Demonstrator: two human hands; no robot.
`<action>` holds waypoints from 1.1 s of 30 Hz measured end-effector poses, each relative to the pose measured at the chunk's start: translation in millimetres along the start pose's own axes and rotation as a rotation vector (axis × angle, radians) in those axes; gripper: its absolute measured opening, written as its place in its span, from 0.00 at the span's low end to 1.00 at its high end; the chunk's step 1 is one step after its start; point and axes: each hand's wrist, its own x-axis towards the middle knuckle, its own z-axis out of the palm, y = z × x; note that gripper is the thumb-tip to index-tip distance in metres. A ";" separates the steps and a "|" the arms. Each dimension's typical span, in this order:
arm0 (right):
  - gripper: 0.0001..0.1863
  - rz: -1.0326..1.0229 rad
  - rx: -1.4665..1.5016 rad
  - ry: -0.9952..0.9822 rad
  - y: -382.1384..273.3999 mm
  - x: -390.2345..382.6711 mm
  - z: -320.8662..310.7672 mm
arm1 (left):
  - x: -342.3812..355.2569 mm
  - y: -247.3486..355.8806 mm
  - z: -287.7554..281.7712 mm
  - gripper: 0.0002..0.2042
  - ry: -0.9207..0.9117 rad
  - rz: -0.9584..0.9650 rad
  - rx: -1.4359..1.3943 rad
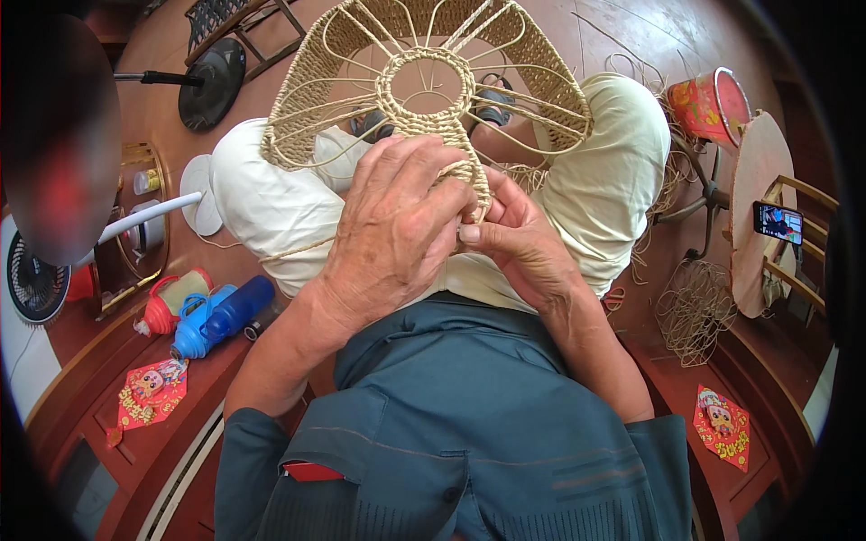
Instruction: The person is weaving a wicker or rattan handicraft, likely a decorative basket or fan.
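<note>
1. Centre: the left hand point(397, 212) curls over the woven strip point(481, 185); hidden fingertips, so I cannot tell whether they clamp. The right hand point(528, 239) pinches its lower edge, probably tensioning the weave.
2. Nine o'clock: loose cord point(302, 250) crosses the thigh.
3. Twelve: the basket frame point(546, 81) sits between trousered knees point(622, 135), apparently braced; they hem it in.
4. Farther: blue bottles point(239, 305) towards nine; cord tangle point(695, 316) past three.
</note>
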 end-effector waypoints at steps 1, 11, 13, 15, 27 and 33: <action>0.40 -0.010 0.006 -0.015 -0.8 -1.4 0.1 | 0.4 -0.7 -0.9 0.11 -0.001 0.000 0.000; 0.27 -0.305 -0.528 0.263 6.9 -13.7 0.4 | -2.2 0.6 6.9 0.10 0.077 0.208 0.180; 0.20 -0.495 -0.882 0.264 5.0 -17.8 -0.1 | -1.7 3.5 6.9 0.09 0.082 0.244 0.180; 0.15 -0.572 -0.927 0.270 3.6 -17.6 1.1 | -0.3 7.5 7.1 0.08 0.080 0.273 0.229; 0.07 -0.533 -0.781 0.322 13.6 -8.8 7.2 | 3.4 9.4 -4.0 0.09 0.136 0.177 0.156; 0.11 -0.121 0.105 0.186 0.0 -18.7 -5.0 | -26.1 -11.4 -17.4 0.12 0.352 -0.124 0.060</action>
